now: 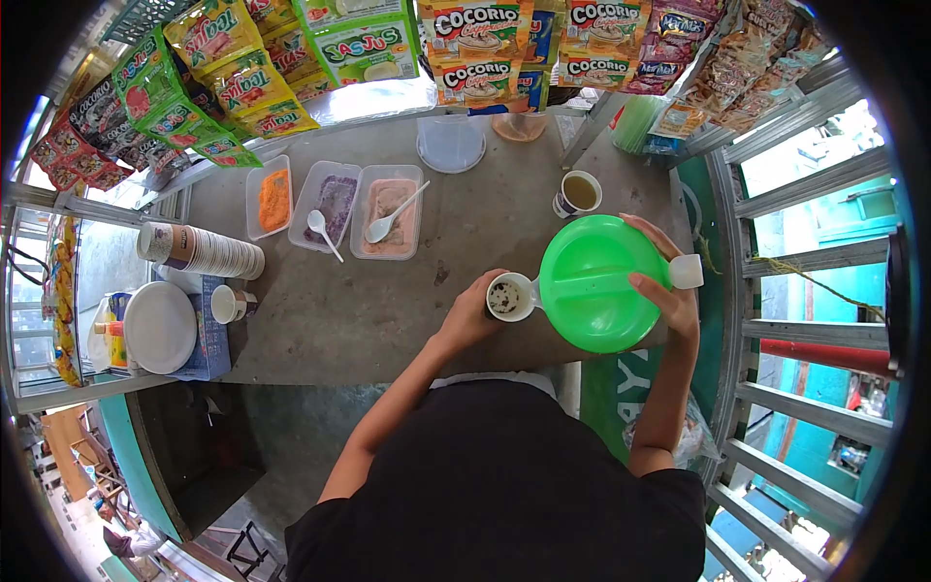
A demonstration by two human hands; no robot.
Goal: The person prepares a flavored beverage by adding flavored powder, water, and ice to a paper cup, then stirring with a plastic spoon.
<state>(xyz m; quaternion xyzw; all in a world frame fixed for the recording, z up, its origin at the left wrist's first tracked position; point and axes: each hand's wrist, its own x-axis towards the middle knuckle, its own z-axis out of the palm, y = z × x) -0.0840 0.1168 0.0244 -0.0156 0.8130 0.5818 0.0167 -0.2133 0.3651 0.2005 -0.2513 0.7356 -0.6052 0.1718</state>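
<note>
My left hand [472, 312] is wrapped round a paper cup [511, 297] with dark bits at its bottom. A pitcher with a green lid [599, 283] is beside it, its spout at the cup's rim. My right hand [677, 301] grips the pitcher on its right side, thumb on the lid near the white handle. Whether liquid is flowing I cannot tell. Just behind the pitcher stands a paper cup of brown drink [578, 194].
Three tubs, one with orange contents [275, 201], sit at the back left, two holding white spoons. Stacked cups [202, 250], a single cup [233, 305] and a round white lid [159, 327] are at the left. Sachets [475, 48] hang above the table [388, 320]. Metal slats [819, 335] border the right.
</note>
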